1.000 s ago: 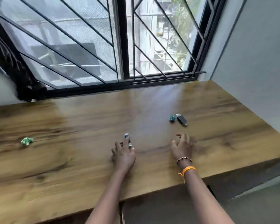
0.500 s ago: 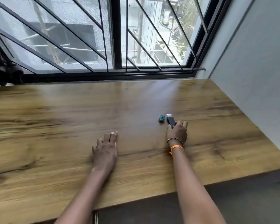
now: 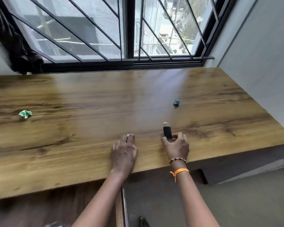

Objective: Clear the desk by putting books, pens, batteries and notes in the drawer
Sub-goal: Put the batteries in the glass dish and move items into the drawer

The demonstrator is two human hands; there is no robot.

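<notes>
1. The surface (image 3: pixel 88 145) is nearly bare, and no open drawer shows in my view, so I cannot tell what it holds.
2. My right hand (image 3: pixel 176 147) pinches the near end of a small black stick-like device (image 3: pixel 167 131); such a short grip could let it slip off the front edge.
3. My left hand (image 3: pixel 124 152) lies knuckles-up; whether it holds anything, I cannot tell.
4. The green crumpled note (image 3: pixel 25 113) far left and the teal crumpled note (image 3: pixel 176 101) beyond the right hand could be overlooked.

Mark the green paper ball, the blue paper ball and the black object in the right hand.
green paper ball (image 3: pixel 25 113), head view, middle of the crumple
blue paper ball (image 3: pixel 176 101), head view, its centre
black object (image 3: pixel 167 131), head view, dark body above the fingers
</notes>
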